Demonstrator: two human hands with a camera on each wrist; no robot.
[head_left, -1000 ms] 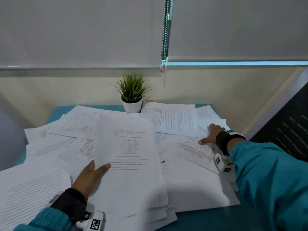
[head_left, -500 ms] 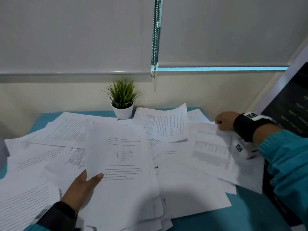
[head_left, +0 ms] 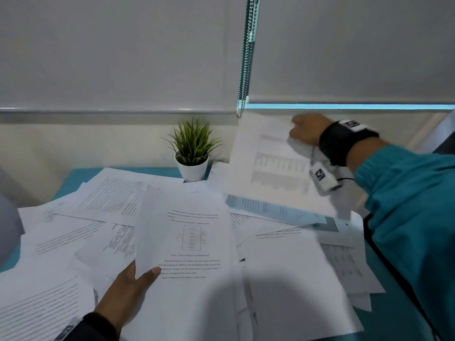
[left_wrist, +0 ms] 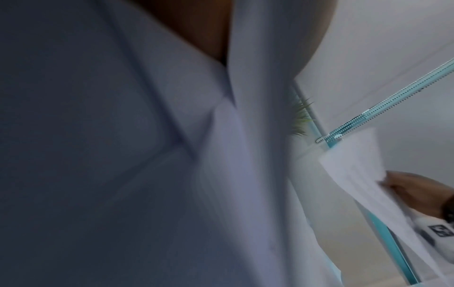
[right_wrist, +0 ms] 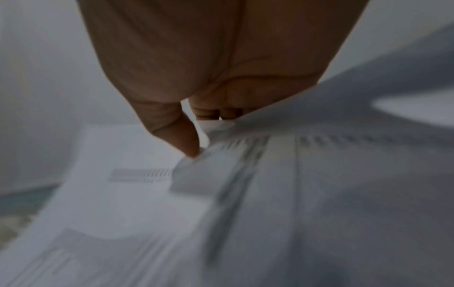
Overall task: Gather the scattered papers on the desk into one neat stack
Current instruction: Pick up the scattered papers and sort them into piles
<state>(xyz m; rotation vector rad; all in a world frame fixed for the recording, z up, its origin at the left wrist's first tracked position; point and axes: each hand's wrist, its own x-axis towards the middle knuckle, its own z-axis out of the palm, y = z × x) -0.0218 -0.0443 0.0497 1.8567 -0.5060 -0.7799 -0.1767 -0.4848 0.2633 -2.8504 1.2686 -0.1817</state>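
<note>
Right hand is pinching a white printed sheet, now lifting it off the teal desk; left hand is gripping the collected white paper stack, awaiting another page.

A teal desk is covered across the lower frame by scattered white printed papers. A small green plant in a white pot is set behind them at centre. A gathered white paper stack is held at lower centre by the left hand. At upper right, a blurred printed sheet is held above the pile by the right hand, beside a beaded blind chain.
</note>
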